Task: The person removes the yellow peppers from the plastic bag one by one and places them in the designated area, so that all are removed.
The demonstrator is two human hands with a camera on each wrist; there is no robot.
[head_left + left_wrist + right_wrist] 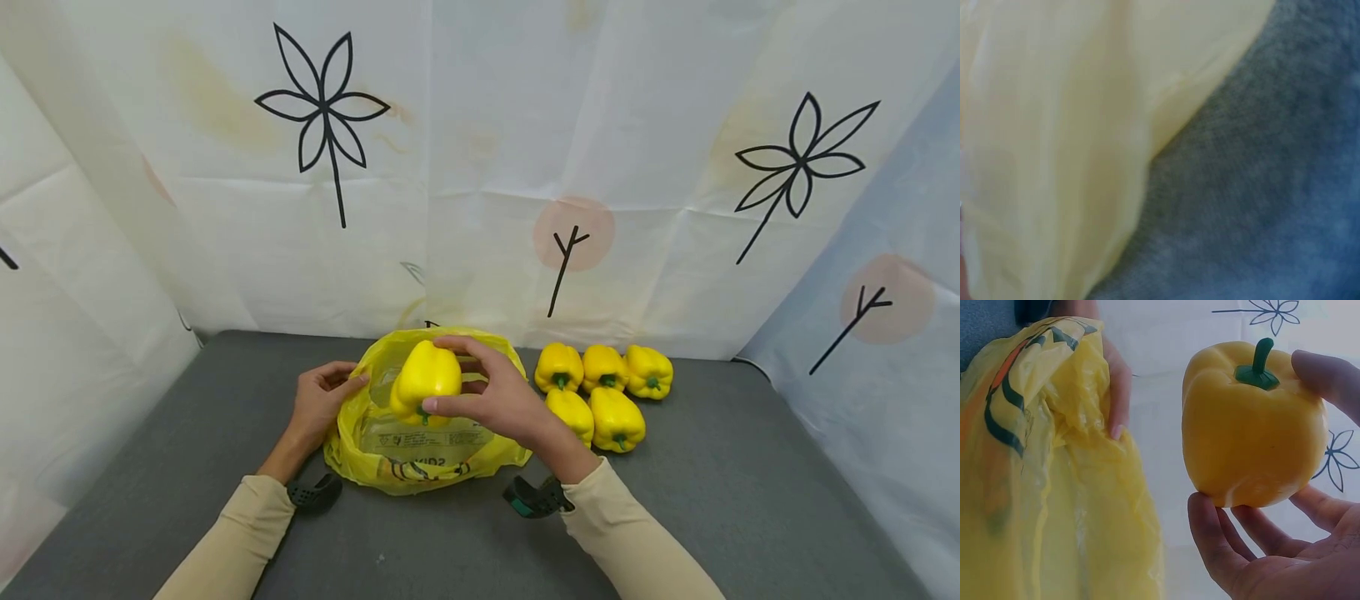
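A yellow bell pepper [426, 379] with a green stem is held in my right hand [498, 392], above the mouth of a yellow plastic bag [427, 483]. The right wrist view shows the thumb near the stem end of the bell pepper [1254, 431] and the fingertips at its other end. My left hand [318, 404] pinches the bag's left rim between thumb and fingers, and the bag stands spread open. Blurred bag plastic [1054, 150] fills much of the left wrist view, where the left hand is mostly hidden.
Several more yellow bell peppers [617, 419] sit in two rows to the right of the bag. The dark grey table [712, 500] runs back to a white printed curtain [480, 167]. Dark bands [536, 497] are on both wrists.
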